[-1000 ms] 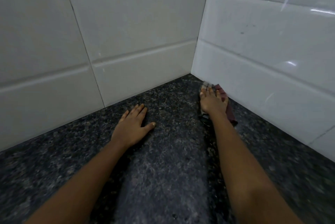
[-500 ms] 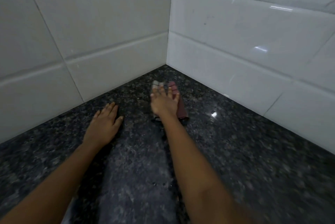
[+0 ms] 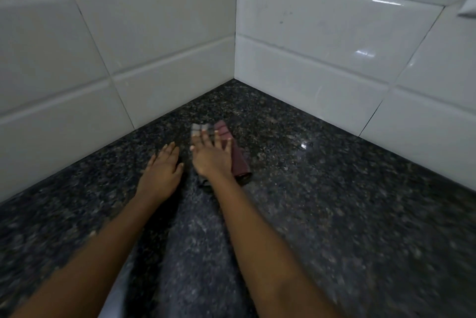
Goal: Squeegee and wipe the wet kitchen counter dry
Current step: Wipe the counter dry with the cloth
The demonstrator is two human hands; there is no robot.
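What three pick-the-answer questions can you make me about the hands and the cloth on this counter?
1. Where is the cloth?
A. on the dark counter, near the tiled corner
B. hanging on a hook
C. in a bucket

2. What colour are the wall tiles?
A. green
B. white
C. yellow

3. How is the right hand?
A. a fist in the air
B. pointing at the ceiling
C. fingers straight, pressing on the cloth

Answers:
1 A: the cloth lies on the speckled stone, short of the corner.
2 B: both walls are white.
3 C: its fingers spread flat over the cloth, and the left hand rests flat beside it.
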